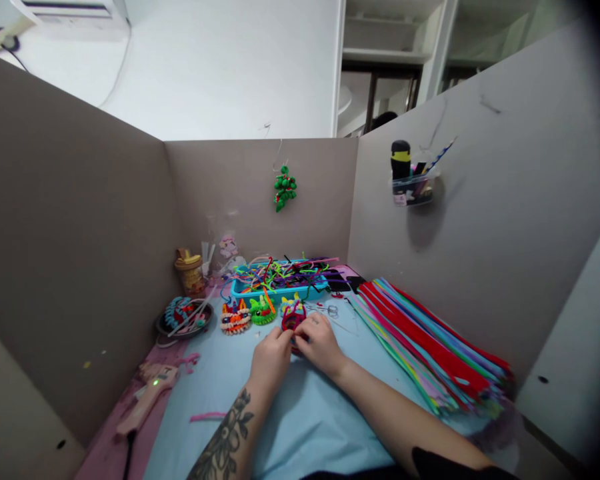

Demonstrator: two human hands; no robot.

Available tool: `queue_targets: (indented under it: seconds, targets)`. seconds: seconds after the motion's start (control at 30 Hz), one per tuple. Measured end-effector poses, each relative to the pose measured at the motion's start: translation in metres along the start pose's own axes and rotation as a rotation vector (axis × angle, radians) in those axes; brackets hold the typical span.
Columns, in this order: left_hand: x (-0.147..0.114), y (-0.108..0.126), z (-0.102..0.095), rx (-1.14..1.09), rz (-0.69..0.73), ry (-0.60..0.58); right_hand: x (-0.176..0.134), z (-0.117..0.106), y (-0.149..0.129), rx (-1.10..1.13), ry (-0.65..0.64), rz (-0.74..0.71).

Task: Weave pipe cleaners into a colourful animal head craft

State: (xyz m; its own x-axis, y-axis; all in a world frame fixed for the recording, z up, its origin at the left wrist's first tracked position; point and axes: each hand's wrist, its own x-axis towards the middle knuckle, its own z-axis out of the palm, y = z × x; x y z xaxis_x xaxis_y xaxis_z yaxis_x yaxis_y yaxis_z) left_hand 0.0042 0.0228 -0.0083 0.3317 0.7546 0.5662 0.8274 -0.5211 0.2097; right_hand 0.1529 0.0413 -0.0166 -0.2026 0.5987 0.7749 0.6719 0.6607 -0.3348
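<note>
My left hand (273,357) and my right hand (320,341) meet over the blue cloth, both with fingers pinched on a dark red and magenta piece made of pipe cleaners (292,321). Its lower part is partly hidden by my fingers. Just behind it sit finished-looking pipe cleaner figures: an orange and white one (235,317), a green one (263,311) and a yellow one (291,304) partly covered. Scissors (330,311) lie on the cloth a little beyond my right hand.
A blue tray (280,293) of loose pipe cleaners stands at the back. Long pipe cleaner bundles (430,340) lie at right. On the left are a dark bowl (207,320), a pink glue gun (150,397) and a brown cup (190,273). Grey partitions (260,193) enclose the table.
</note>
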Motion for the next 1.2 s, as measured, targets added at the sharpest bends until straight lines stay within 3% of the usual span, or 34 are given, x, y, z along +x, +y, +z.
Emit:
queue_targets:
  seconds: [0.23, 0.4, 0.53, 0.67, 0.9, 1.2]
  targets:
    - [0.000, -0.005, -0.006, 0.032, 0.117, 0.041, 0.003, -0.010, -0.001, 0.081, -0.101, -0.025]
    - [-0.002, -0.009, -0.003, 0.132, 0.201, 0.109, 0.002, -0.010, -0.001, 0.089, -0.095, -0.035]
    - [0.000, -0.008, -0.005, 0.128, 0.215, 0.079, 0.001, -0.010, 0.000, 0.109, -0.099, -0.042]
    - [0.001, -0.005, -0.007, 0.017, 0.174, 0.031, 0.000, -0.011, 0.000, 0.098, -0.096, -0.052]
    - [0.004, -0.007, -0.005, -0.407, 0.040, 0.056, 0.000, -0.012, 0.002, 0.106, -0.096, -0.097]
    - [0.008, -0.007, -0.003, -0.595, -0.107, 0.077, 0.000, -0.012, 0.003, 0.166, -0.047, -0.052]
